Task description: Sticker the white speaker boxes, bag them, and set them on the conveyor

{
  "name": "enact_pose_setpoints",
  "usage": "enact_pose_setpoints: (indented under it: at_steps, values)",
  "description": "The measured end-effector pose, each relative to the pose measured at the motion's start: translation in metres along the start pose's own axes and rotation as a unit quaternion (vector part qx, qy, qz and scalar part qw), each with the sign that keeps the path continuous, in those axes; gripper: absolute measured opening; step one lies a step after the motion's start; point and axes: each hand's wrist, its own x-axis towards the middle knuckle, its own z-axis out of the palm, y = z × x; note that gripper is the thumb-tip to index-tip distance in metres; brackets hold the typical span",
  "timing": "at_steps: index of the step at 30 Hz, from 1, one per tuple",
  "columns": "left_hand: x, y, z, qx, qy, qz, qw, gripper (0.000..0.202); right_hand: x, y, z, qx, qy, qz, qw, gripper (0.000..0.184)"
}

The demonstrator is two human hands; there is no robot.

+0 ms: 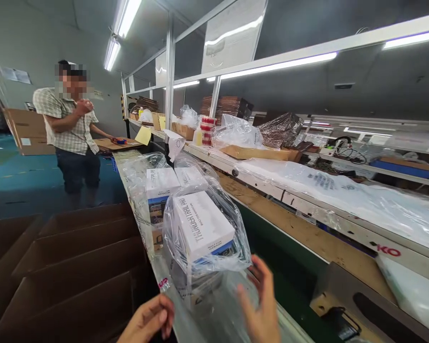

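Observation:
A white printed box (pixel 204 224) with blue on its side stands on another box, and a clear plastic bag (pixel 241 238) is draped loosely round it. My right hand (pixel 260 302) is at the bag's near right edge, fingers spread; a fingertip appears to touch the film. At the near left side of the ledge (pixel 177 309), my left hand (pixel 148 319) has its fingers curled in towards the thumb. Whatever it pinches, if anything, does not show. Just behind, more white boxes (pixel 160 180) stand under loose clear film.
Open brown cartons (pixel 86 247) line the left side. To the right runs a long bench (pixel 300 200) covered with white plastic sheeting. Red tape rolls (pixel 208 129) sit on its shelf. Another person (pixel 71 124) stands at the far left, one hand near cardboard. A grey carton (pixel 361 300) is at lower right.

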Motion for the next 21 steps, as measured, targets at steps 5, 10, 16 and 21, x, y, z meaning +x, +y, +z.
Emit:
enact_pose_setpoints:
  at_steps: [5,10,16,21]
  values:
    - [0.030,-0.057,0.009,0.102,0.132,0.014,0.986,0.104,-0.069,0.090,0.087,-0.055,-0.059,0.017,0.997,0.123]
    - [0.066,-0.062,0.042,0.103,0.164,0.010,0.981,0.099,-0.036,0.105,0.139,-0.073,-0.080,0.003,0.994,0.091]
    - [0.115,-0.022,0.032,0.055,0.199,0.038,0.978,0.094,0.013,0.086,0.137,-0.040,-0.110,0.011,0.993,0.101]
    - [0.096,-0.038,0.016,0.041,0.209,0.022,0.977,0.083,-0.012,0.099,0.064,-0.022,-0.110,0.069,0.991,0.076]
